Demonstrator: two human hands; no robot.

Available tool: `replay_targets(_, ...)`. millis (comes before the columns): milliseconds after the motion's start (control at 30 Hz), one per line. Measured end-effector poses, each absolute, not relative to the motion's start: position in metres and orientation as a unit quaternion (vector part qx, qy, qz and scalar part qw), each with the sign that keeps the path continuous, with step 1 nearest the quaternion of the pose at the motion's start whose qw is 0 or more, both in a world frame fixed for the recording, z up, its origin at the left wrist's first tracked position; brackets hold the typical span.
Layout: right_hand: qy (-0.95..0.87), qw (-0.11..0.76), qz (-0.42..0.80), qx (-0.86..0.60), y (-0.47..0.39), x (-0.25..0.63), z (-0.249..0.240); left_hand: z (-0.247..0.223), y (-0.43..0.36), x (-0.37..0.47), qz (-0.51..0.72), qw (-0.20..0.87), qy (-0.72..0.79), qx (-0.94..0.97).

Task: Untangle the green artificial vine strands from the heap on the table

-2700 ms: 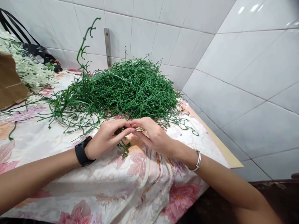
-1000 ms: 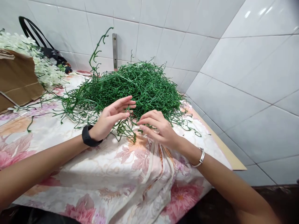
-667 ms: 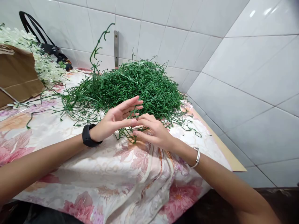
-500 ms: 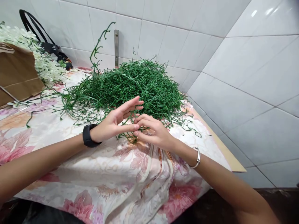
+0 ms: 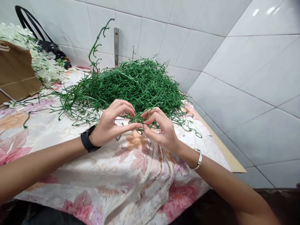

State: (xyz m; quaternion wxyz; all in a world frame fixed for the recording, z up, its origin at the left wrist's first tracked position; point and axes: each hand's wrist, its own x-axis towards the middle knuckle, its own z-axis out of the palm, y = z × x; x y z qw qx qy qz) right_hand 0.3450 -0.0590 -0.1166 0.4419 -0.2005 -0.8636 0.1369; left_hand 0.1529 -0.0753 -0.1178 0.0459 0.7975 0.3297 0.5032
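Observation:
A big tangled heap of green artificial flower stems [image 5: 140,82] lies in front of me on the flowered tablecloth [image 5: 93,187]. My right hand [image 5: 165,131] has its thumb and fingers pinched together at the heap's near edge. A curled green stem [image 5: 152,109] shows at those fingers. My left hand [image 5: 112,122], with a black wristband, meets it from the left, its thumb tip touching the right fingertips. The left fingers are curved well apart from the thumb, with green stems behind the gap. What lies right between the fingertips is small and partly hidden.
White artificial flowers [image 5: 47,67] and a brown cardboard box [image 5: 18,67] stand at the left. Behind them is a dark bag [image 5: 55,51] with black handles. White tiled walls [image 5: 187,34] close off the back and right. One long stem [image 5: 93,50] sticks up from the heap.
My left fingers have bent from stretched out to curved. Both hands have shifted slightly right, and a curled green stem now shows at the right fingers.

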Motion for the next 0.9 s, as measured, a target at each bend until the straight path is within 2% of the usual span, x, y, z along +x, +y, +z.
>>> replay_targets(233, -0.878, 0.433, 0.094, -0.181, -0.061, 0.346, -0.118, -0.122, -0.077, 0.155, 0.498, 0.028, 0.330, 0.801)
replay_targets(500, -0.880, 0.435, 0.081, -0.173, -0.061, 0.346, -0.115, -0.128, -0.076, 0.156, 0.557, 0.117, 0.319, 0.758)
replay_targets(900, -0.890, 0.415, 0.098, -0.160, -0.057, 0.349, -0.117, -0.123, -0.079, 0.154, 0.488, 0.039, 0.347, 0.800)
